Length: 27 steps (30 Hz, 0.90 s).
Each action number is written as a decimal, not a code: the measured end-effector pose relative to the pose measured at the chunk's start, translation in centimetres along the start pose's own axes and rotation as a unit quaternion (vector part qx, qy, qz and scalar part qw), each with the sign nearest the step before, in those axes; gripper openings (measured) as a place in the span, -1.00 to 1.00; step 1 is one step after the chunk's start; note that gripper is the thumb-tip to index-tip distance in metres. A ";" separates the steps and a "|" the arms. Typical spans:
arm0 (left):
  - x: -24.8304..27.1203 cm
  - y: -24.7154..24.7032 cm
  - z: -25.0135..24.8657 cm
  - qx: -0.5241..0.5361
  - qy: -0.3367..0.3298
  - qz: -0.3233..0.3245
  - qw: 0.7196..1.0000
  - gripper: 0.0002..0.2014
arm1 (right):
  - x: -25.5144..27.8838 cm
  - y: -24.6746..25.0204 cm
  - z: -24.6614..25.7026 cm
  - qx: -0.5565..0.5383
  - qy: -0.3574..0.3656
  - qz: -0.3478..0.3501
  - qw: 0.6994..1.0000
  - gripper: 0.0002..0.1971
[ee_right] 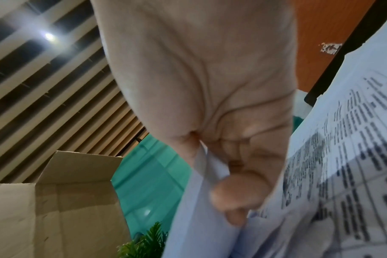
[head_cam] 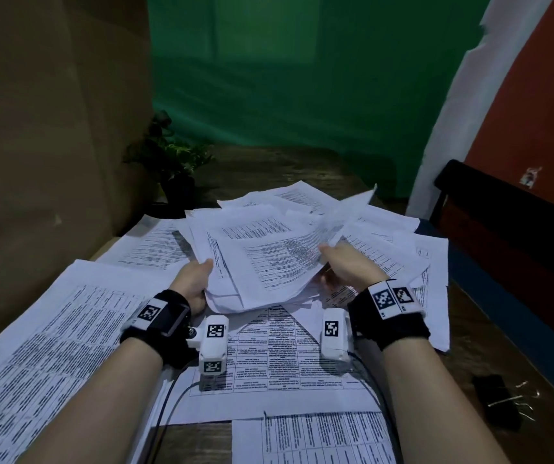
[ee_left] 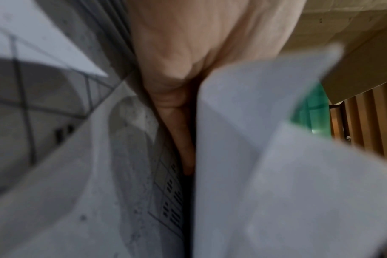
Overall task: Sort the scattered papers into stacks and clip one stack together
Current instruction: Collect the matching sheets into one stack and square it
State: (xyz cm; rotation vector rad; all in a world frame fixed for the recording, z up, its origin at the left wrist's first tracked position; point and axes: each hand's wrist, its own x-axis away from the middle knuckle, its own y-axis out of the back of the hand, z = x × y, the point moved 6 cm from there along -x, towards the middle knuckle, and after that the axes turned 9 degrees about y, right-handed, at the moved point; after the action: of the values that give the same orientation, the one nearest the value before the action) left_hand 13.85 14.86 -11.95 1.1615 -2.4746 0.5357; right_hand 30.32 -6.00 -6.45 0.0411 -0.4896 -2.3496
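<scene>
A loose, uneven bundle of printed papers is lifted above the table between both hands. My left hand grips its left edge, thumb on top. My right hand grips the right edge, where one sheet sticks up and away. In the left wrist view the left hand runs down between blurred sheets. In the right wrist view the right hand pinches white sheets, with printed pages beside it. More scattered papers cover the table. Black binder clips lie at the right.
A large cardboard box stands along the left side. A small potted plant sits behind the papers. A dark chair back is at the right, by the table's edge. Cables run from the wrist cameras across the papers.
</scene>
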 end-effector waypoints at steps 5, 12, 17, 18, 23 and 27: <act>0.1 -0.5 0.0 0.027 -0.001 0.023 0.999 -0.55 | 0.9 -3.2 0.0 -0.249 -0.047 0.086 0.964 -0.79; -0.9 0.0 0.2 0.020 -0.003 0.024 0.999 -0.66 | -1.2 -1.2 -0.7 -0.038 0.040 -0.081 0.995 -0.75; -1.3 0.2 0.4 0.012 -0.007 0.024 1.000 -0.65 | -0.8 1.0 0.6 -0.017 0.131 -0.192 0.972 -0.89; -1.2 0.1 0.4 0.014 -0.004 0.030 0.999 -0.65 | -0.8 1.1 0.8 -0.013 0.141 -0.187 0.972 -0.91; -1.0 0.4 0.3 0.023 0.007 0.028 0.999 -0.74 | 0.0 -1.0 0.6 0.090 0.092 0.019 0.992 -0.85; -1.5 0.8 0.2 0.023 0.001 0.009 1.000 -0.72 | 0.3 -0.6 0.4 -0.038 0.064 0.026 0.997 -0.87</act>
State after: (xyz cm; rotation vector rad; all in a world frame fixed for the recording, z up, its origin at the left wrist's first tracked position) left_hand 14.08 16.21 -13.00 1.1560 -2.4856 0.6031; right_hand 29.61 -5.69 -6.27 0.1425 -0.3351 -2.2959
